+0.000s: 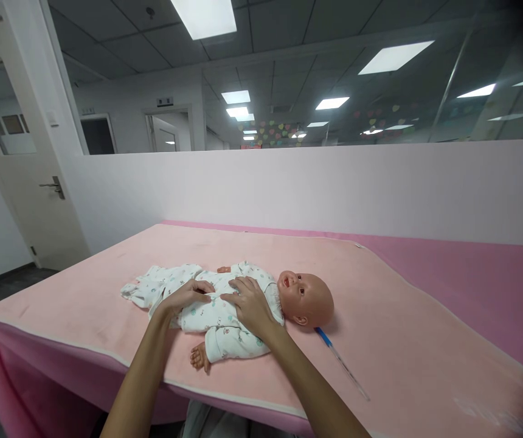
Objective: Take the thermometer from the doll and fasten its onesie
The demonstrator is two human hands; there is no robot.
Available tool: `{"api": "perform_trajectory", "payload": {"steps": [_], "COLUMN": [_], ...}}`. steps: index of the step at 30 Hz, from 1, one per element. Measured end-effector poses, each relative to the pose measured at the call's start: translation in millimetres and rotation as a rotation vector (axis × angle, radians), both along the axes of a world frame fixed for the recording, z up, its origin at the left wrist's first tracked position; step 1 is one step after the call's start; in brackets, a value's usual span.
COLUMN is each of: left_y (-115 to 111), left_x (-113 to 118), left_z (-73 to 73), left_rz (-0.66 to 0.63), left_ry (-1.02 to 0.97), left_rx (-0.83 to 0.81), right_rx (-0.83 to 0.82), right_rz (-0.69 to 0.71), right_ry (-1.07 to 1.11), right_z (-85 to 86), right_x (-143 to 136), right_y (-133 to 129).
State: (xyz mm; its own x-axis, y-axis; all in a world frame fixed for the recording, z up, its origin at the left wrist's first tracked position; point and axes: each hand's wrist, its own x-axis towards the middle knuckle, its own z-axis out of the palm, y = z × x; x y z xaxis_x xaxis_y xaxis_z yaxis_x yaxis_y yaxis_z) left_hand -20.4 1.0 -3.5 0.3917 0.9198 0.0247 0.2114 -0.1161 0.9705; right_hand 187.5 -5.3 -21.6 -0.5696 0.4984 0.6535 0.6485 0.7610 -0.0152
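Note:
A baby doll lies on its back across the table, its bald head to the right. It wears a white baby outfit with small coloured prints. At the doll's belly, my left hand has its fingers bent and closed on the outfit's front. My right hand rests on the chest part, fingers spread over the fabric. The two hands' fingertips are a short gap apart. One doll hand sticks out of the near sleeve, the other shows beyond the body. The feet are not visible.
A thin glass-like stick with a blue end, resembling a thermometer, lies beside the doll's head. A pink blanket covers the table, over a darker pink cloth. Behind stands a low white wall with glass above; a door is at left.

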Motion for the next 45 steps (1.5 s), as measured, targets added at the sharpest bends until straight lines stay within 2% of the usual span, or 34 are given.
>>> {"api": "perform_trajectory", "payload": {"steps": [5,12,25,30,40,45], "left_y": [-3.0,-1.9,-9.1,-6.2,0.6,1.7], "left_x": [2.5,2.6,9.0,8.3,3.4,3.4], "left_z": [2.8,3.2,8.4,4.9,-3.6,-5.2], "left_rz": [0.001,-0.063,0.017,0.051,-0.07,-0.076], "left_ry": [0.005,0.027,0.089,0.101,0.063,0.048], "left_rx": [0.006,0.051,0.099,0.133,0.181,0.181], "right_rx": [-0.006,-0.005,0.022,0.025,0.001,-0.005], "right_rz": [-0.012,-0.016,-0.03,-0.011,0.027,0.029], "right_ry": [-0.003,-0.017,-0.024,0.004,0.073,0.083], "right_z": [0.4,1.6,0.1,-1.5,-2.0,-1.5], "right_x": [0.1,0.2,0.0,0.3,0.3,0.4], "right_y": [-1.1,-2.4,-0.6,0.5,1.1,0.7]}}
